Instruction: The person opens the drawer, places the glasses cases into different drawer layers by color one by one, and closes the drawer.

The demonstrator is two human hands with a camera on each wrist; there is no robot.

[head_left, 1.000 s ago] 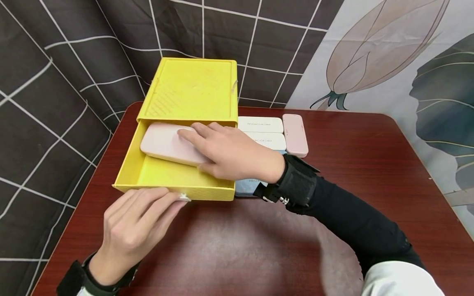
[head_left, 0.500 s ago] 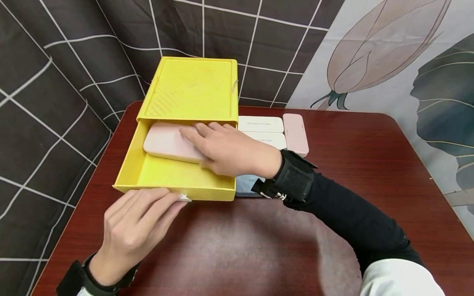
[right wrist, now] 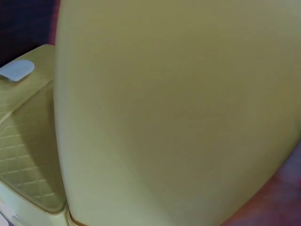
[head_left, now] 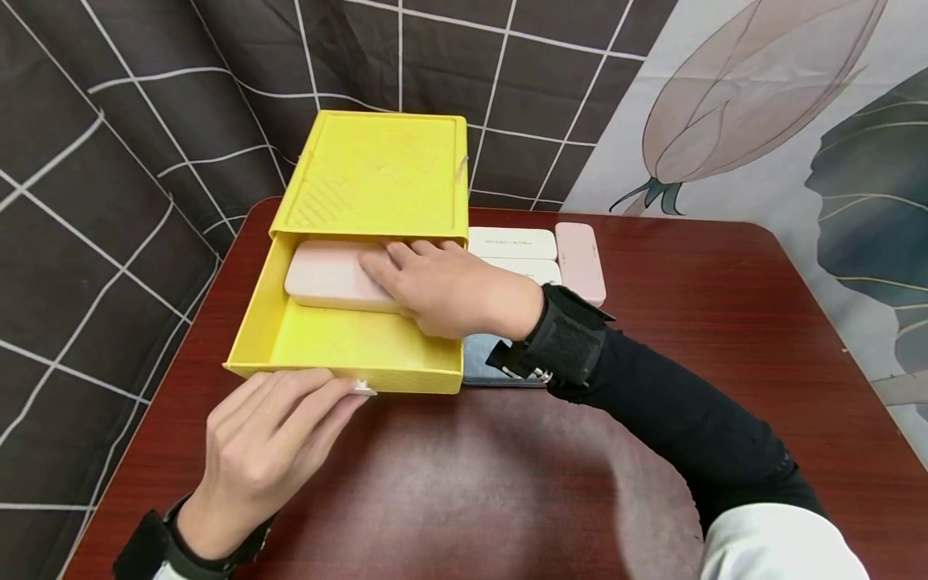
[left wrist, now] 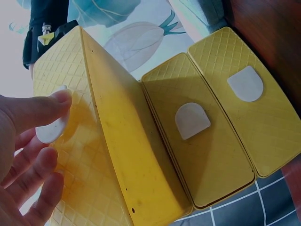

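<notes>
The left hand point(head_left: 264, 443) pinches the white pull tab point(head_left: 365, 388), presumably steadying the yellow drawer point(head_left: 416, 381); inside, the pink case point(head_left: 326, 275) lies crosswise, its right end beneath the right hand point(head_left: 453, 290) (gripped or pressed, I cannot tell).

On the top white case point(head_left: 491, 250), right of the middle in the head view, small letters point(head_left: 512, 242) seem to say "FOR CHINA" at the end; the first word is too blurry.
</notes>
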